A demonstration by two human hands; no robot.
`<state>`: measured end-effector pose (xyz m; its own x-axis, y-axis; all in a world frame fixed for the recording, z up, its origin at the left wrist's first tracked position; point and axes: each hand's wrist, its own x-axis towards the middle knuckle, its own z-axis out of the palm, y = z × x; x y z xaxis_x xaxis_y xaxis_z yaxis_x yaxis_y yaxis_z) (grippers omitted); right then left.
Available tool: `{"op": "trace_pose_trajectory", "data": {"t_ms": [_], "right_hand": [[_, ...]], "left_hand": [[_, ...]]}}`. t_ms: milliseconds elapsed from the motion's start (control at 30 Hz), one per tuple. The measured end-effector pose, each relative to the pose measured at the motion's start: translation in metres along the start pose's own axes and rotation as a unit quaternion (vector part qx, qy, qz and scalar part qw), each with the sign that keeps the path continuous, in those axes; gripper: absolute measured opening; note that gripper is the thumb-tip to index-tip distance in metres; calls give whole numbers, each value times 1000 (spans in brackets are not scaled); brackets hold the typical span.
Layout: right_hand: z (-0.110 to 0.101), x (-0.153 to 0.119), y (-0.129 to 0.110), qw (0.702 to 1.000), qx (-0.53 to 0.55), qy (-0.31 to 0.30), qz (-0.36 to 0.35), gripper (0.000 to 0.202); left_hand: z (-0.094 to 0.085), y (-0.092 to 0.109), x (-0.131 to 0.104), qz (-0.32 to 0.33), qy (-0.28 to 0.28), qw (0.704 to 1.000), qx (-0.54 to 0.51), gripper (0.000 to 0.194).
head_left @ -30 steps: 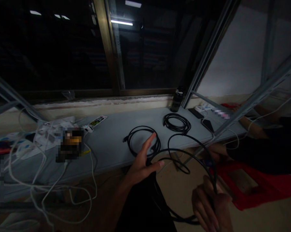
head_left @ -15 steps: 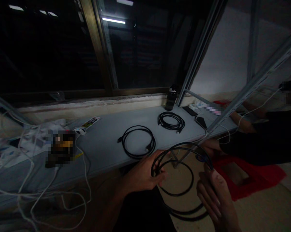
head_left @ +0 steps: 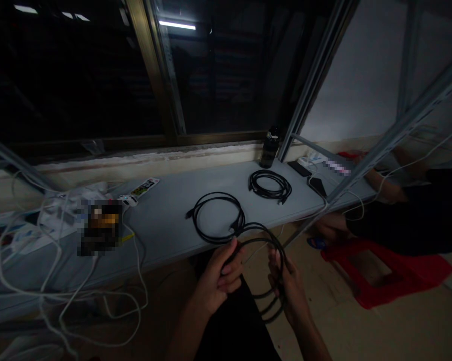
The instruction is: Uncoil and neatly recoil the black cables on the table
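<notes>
A black cable (head_left: 265,225) hangs in several loops between my two hands, just in front of the shelf edge and above my lap. My left hand (head_left: 222,276) is closed, pinching one strand of it at the left side. My right hand (head_left: 288,286) wraps round the gathered loops on the right. Just beyond my left hand, a coiled black cable (head_left: 199,233) with plugs on its ends lies on the grey tabletop (head_left: 169,220). Farther back to the right lies another, thicker coil of black cable (head_left: 270,196).
A dark bottle (head_left: 269,148) stands by the window sill. White cords (head_left: 45,281) tangle at the left, near a blurred-out object (head_left: 101,225). Metal posts (head_left: 387,133) slant at the right. A red stool (head_left: 376,296) stands on the floor, beside a person in dark clothes (head_left: 432,215).
My right hand has moved left, closer to my left hand, bringing the cable's loops together into a narrower bundle. The view has shifted slightly.
</notes>
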<state>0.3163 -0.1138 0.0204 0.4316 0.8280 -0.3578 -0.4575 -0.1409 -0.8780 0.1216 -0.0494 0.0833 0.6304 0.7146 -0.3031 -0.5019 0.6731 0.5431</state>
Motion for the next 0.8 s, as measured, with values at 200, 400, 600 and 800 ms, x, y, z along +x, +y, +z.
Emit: {"op": "trace_pose_trajectory", "data": {"t_ms": [200,400,600,800], "right_hand": [[7,-11,18,994,104,-3,41,80],[-2,-15,4,993,96,-70,-1,65],[-21,-13,-13,991,39,-121,48,74],[-20,-27,-20,974,-12,-195,117,74]], "left_hand": [[-4,-17,11,82,66,993,-54,67],[-8,-47,2,90,95,991,28,81],[-32,-35,-9,211,98,923,307,93],[-41,-10,-2,205,80,806,550,38]]}}
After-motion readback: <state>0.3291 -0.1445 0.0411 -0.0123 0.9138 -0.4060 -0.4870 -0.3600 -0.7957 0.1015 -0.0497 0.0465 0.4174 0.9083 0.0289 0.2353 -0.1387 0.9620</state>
